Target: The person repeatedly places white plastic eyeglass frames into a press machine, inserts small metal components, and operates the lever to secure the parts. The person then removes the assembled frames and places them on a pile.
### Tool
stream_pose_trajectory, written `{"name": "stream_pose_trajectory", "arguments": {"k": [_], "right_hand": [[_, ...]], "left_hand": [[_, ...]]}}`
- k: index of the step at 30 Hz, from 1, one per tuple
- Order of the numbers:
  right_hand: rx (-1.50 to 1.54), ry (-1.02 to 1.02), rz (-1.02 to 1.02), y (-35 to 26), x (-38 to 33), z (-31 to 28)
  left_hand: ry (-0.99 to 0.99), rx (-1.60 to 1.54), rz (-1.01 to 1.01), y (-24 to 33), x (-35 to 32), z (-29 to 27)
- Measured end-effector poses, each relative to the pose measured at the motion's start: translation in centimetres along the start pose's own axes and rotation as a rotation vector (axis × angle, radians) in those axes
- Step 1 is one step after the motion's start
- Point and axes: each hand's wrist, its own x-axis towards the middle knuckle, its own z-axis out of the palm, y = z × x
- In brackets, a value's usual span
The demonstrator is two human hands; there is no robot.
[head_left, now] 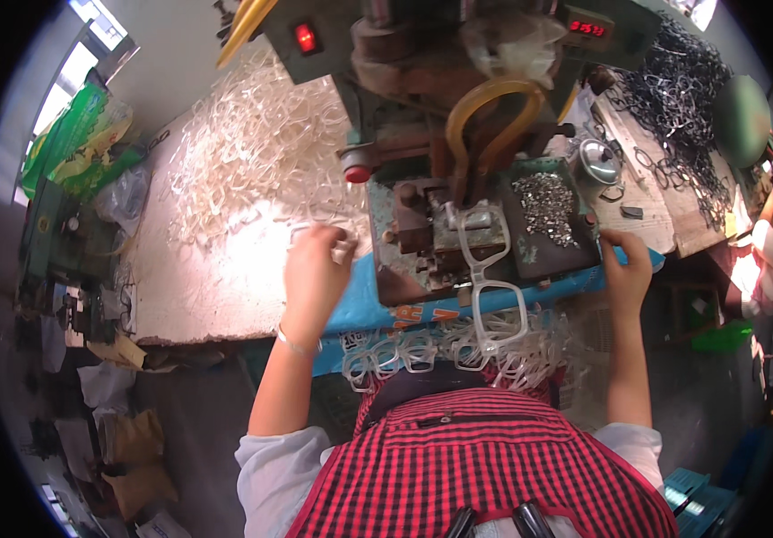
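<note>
My left hand (313,273) is over the pale tabletop left of the machine. Its fingers are curled together, and what they may pinch is hidden. At the machine's right side is my right hand (629,273), fingers bent with a gap between them and nothing visible inside. Its fingertips are close to a small red button (591,218). A clear plastic eyeglass frame (499,305) stands at the machine's metal fixture (472,235), one rim at the fixture and the other hanging toward me. Neither hand touches this frame.
Clear eyeglass frames (270,134) are heaped at the back left; more frames (395,354) lie near my lap. Small metal parts (545,208) fill a tray beside the fixture. A yellow hose (454,134) loops above it. Dark frames (678,90) pile at the far right.
</note>
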Motion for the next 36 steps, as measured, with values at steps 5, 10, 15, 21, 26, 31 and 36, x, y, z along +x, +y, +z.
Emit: {"name": "stream_pose_trajectory", "arguments": {"k": [5, 10, 15, 21, 26, 31, 36], "right_hand": [[0.353, -0.074, 0.09, -6.3, 0.3, 1.9], [0.56, -0.238, -0.136, -12.7, 4.4, 5.3], [0.947, -0.282, 0.166, -14.7, 4.2, 8.7], [1.091, -0.364, 0.268, -15.5, 3.9, 7.9], [1.257, -0.337, 0.361, -17.1, 3.4, 8.5], [1.045, -0.294, 0.199, -16.6, 2.4, 6.6], [-0.24, -0.059, -0.15, -6.1, 2.9, 7.3]], "left_hand": [[0.173, 0.19, -0.123, -5.6, -0.5, 7.4], [0.382, 0.033, -0.075, -5.7, 1.3, 6.8], [0.416, -0.917, -0.344, -3.9, -0.2, 3.7], [0.471, -1.302, 0.181, 5.1, 1.4, -3.7], [0.544, -1.233, 0.442, 7.7, 5.8, -5.0], [0.557, -1.098, 0.552, 8.6, 3.8, -4.0], [0.238, -0.36, 0.921, 9.6, 1.4, -2.7]]}}
